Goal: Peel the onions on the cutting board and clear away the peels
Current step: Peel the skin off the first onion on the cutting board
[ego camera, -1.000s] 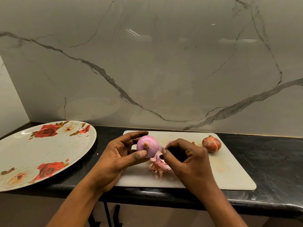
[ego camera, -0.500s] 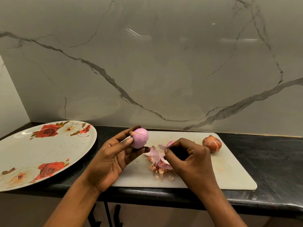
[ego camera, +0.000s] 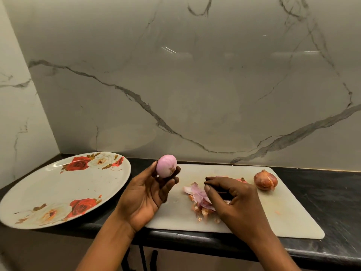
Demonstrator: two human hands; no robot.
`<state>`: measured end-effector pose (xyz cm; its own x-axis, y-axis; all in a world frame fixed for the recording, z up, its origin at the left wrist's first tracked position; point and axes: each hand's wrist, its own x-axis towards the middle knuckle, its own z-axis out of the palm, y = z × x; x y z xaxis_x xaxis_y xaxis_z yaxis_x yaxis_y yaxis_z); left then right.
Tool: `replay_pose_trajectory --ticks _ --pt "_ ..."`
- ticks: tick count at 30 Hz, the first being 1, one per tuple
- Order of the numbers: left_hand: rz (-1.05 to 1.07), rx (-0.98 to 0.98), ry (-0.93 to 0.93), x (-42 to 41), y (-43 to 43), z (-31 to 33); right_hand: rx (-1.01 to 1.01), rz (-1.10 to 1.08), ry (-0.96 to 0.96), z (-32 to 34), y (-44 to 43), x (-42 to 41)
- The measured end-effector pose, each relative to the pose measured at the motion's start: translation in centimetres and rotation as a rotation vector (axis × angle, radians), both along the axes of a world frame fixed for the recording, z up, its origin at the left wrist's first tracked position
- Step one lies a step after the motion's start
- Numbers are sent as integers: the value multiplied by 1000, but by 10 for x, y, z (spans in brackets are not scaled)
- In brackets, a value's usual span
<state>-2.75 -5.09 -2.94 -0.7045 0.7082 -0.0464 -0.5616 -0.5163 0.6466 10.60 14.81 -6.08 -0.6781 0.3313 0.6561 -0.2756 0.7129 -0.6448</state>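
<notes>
My left hand (ego camera: 145,194) holds a peeled pink onion (ego camera: 166,168) up at its fingertips, over the left end of the white cutting board (ego camera: 283,218). My right hand (ego camera: 232,200) hovers palm down over a pile of pink and brown onion peels (ego camera: 197,198) in the middle of the board, fingers loosely curled; whether it pinches a peel is hidden. An unpeeled brown onion (ego camera: 265,180) lies at the board's far right. Another onion (ego camera: 241,180) shows only as a reddish bit behind my right hand.
A large white plate with red roses (ego camera: 58,192) lies on the black countertop (ego camera: 332,194), left of the board. A marble wall rises directly behind. The counter's front edge runs just under my wrists.
My left hand has drawn the peeled onion left and upward, away from my right hand. The peels dropped onto the board and my right hand has spread out over them.
</notes>
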Motion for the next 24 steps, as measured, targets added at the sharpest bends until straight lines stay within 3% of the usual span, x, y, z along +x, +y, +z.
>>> replay_pose_trajectory --ticks 5,15,24 --pt "51 26 -93 -3 -7 0 -31 -12 -10 -2 1 1" --pt "234 -67 -25 6 -57 22 56 42 5 -2 -1 4" --pt "80 -263 14 30 -30 12 202 167 57 15 -23 -8"
